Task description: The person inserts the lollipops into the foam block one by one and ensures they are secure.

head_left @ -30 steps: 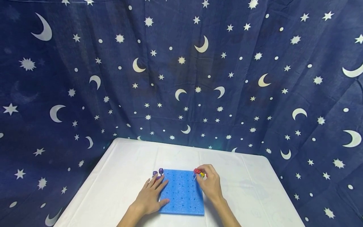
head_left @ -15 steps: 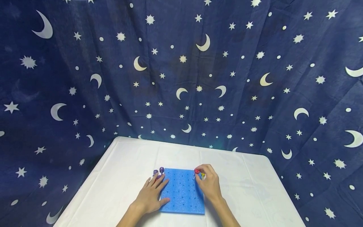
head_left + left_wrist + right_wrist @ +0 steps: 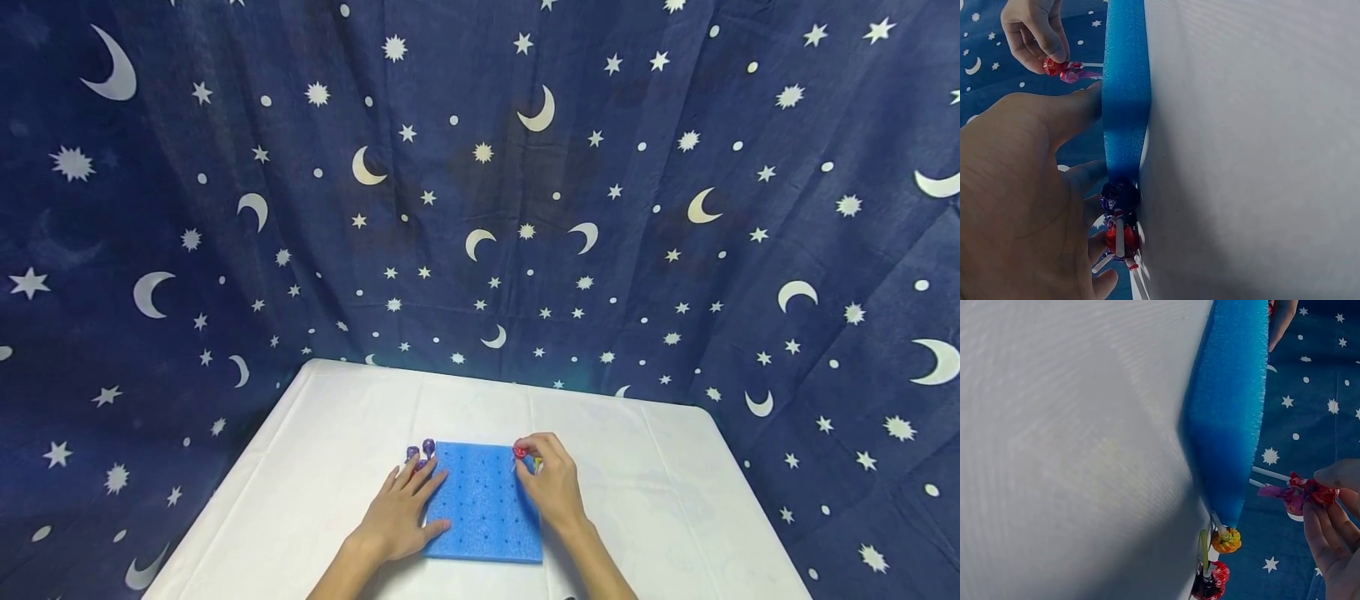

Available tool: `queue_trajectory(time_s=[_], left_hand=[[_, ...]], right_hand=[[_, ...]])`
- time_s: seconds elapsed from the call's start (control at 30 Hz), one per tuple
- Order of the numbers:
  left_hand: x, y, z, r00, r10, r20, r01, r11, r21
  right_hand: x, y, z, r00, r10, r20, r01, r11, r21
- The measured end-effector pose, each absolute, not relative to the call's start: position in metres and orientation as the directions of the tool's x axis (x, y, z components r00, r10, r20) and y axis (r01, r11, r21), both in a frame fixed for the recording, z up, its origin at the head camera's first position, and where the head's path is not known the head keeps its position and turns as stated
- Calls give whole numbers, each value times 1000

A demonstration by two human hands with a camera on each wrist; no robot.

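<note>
A blue foam board (image 3: pixel 480 521) with rows of small holes lies on the white table. My right hand (image 3: pixel 553 482) pinches the wrapped head of a red lollipop (image 3: pixel 520 451) over the board's far right corner. In the right wrist view its white stick meets the foam; how deep it goes cannot be told. Close beside it a pink-wrapped lollipop (image 3: pixel 1291 499) stands with its stick at the foam too. My left hand (image 3: pixel 393 518) rests spread along the board's left edge, its thumb on the top face. Near its fingertips lie purple lollipops (image 3: pixel 428 447) and a red lollipop (image 3: pixel 1120 240).
Just past the board's right side lie a yellow lollipop (image 3: pixel 1227 540) and a red and dark lollipop (image 3: pixel 1211 579), partly hidden by my right hand in the head view. A dark blue curtain (image 3: pixel 480 192) with moons and stars hangs behind the white table (image 3: pixel 645 492).
The red lollipop in my right hand has come slightly lower against the board. My left hand keeps its place. The head view has shifted a little.
</note>
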State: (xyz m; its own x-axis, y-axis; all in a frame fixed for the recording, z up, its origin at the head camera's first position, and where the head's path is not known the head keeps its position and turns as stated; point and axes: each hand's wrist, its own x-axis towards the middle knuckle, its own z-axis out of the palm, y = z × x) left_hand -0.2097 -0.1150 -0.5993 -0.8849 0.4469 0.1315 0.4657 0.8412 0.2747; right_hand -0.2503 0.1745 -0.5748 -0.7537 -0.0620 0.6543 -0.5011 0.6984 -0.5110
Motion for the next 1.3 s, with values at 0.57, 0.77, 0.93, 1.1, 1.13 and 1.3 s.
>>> queue_trajectory(time_s=[0.57, 0.77, 0.93, 1.1, 1.13, 1.3], left_hand=[[-208, -115, -601, -889, 441, 125, 458, 840, 291], [-209, -116, -602, -880, 451, 149, 474, 831, 291], [-209, -116, -602, -880, 451, 149, 475, 832, 288], [-210, -115, -599, -884, 447, 140, 468, 837, 284], [-210, -115, -598, -883, 447, 141, 469, 836, 284], [-209, -114, -597, -883, 448, 143, 470, 834, 288]], right_hand=[[-248, 173, -583, -763, -101, 639, -489, 737, -467], [-248, 174, -583, -779, -98, 620, -469, 748, -470], [-248, 175, -583, -779, -102, 619, -472, 745, -471], [-247, 176, -582, -785, -99, 612, -467, 744, -479], [-246, 176, -582, -787, -98, 609, -465, 743, -481], [-244, 178, -580, -792, -98, 602, -466, 735, -493]])
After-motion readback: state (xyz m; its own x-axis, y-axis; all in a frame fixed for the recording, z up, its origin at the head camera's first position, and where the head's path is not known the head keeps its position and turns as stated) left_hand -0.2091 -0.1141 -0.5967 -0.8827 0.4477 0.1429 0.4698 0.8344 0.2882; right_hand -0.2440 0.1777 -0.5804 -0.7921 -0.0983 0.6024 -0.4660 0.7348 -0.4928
